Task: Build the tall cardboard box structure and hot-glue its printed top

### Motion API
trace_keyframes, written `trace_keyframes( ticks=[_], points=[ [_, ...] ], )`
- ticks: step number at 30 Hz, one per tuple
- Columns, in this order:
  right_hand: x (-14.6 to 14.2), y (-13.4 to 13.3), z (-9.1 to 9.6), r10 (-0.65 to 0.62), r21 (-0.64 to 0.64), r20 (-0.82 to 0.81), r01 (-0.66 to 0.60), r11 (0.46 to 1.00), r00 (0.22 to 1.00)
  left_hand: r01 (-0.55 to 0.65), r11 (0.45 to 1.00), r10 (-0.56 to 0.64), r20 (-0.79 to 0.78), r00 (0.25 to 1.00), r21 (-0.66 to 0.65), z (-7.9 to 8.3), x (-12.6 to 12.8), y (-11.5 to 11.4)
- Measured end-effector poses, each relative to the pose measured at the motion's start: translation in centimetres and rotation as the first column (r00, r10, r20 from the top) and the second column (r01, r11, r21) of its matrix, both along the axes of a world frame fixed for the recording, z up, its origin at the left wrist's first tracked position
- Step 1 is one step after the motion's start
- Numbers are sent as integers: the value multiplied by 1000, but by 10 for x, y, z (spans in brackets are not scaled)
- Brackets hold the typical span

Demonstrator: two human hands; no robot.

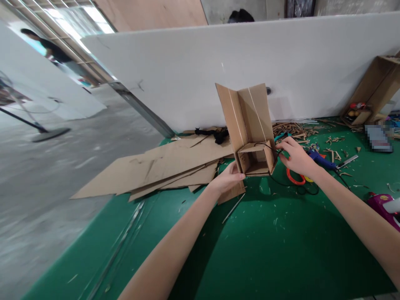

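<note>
My left hand (228,178) grips the lower left corner of a cardboard box model (255,110). The model has two tall upright panels with pale lines and a small open compartment at its base. At its right side, my right hand (295,155) is closed, its fingers pinching a thin black cord (279,151). That cord runs over the compartment's top edge, and a black line also trails below onto the table. Red-handled scissors (295,177) and a blue glue gun (321,159) lie close to my right forearm.
Flat cardboard sheets (156,168) lie on the green table (265,250) at the left. A heap of cardboard scraps (296,130) sits behind. A white partition (187,71) borders the back. At right are another cardboard structure (375,87) and a magenta object (383,206). One person (58,52) stands far left.
</note>
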State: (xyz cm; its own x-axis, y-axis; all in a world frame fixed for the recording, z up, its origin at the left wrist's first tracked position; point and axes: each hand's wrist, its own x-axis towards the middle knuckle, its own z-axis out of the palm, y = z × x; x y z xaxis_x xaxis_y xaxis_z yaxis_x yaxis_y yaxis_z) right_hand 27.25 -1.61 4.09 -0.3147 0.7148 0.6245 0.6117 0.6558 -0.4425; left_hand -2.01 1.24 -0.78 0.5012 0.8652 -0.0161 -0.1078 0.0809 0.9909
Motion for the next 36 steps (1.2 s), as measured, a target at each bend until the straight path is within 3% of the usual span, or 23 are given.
trace_keyframes(
  ticks=[5, 8, 11, 15, 17, 24, 26, 27, 29, 31, 32, 34, 36],
  points=[
    [4, 2, 6, -21, -4, -82, 21, 1000, 996, 11, 1000, -11, 13, 1000, 10, -3, 0, 1],
    [8, 2, 16, 6, -181, -185, -40, 983, 983, 11, 1000, -11, 21, 1000, 7, -4, 0, 2],
    [14, 0, 24, 49, -403, -279, -163, 900, 959, 17, 1000, -16, 27, 1000, -11, -4, -1, 1],
    [17, -4, 28, 85, -573, -464, -372, 730, 882, 18, 999, -17, 35, 999, -40, -5, -3, 2],
    [16, -5, 27, 93, -613, -519, -446, 652, 849, 13, 999, -11, 44, 999, -50, -7, -4, 3],
    [10, -7, 20, 9, -615, -694, -599, 514, 720, 10, 998, -5, 81, 997, -61, -8, -4, 5],
    [11, -4, 18, -3, -621, -678, -570, 539, 735, 9, 998, -3, 88, 996, -61, -7, -3, 4],
    [12, -3, 17, -1, -628, -629, -507, 591, 778, 8, 998, -3, 91, 996, -61, -7, -3, 4],
    [15, 1, 17, 7, -590, -428, -285, 755, 904, 8, 998, -2, 95, 995, -63, -6, -3, 4],
    [19, 3, 18, -20, -427, -149, -46, 903, 989, 7, 998, -1, 97, 995, -67, -7, -4, 4],
    [21, 4, 18, -50, -324, -28, 39, 945, 998, 5, 998, 1, 97, 995, -68, -7, -4, 4],
    [24, 4, 18, -134, -158, 147, 157, 975, 980, 1, 997, 6, 95, 995, -73, -7, -5, 4],
    [26, 3, 17, -240, -38, 285, 261, 964, 928, -1, 997, 8, 93, 996, -75, -7, -5, 4]
  ],
)
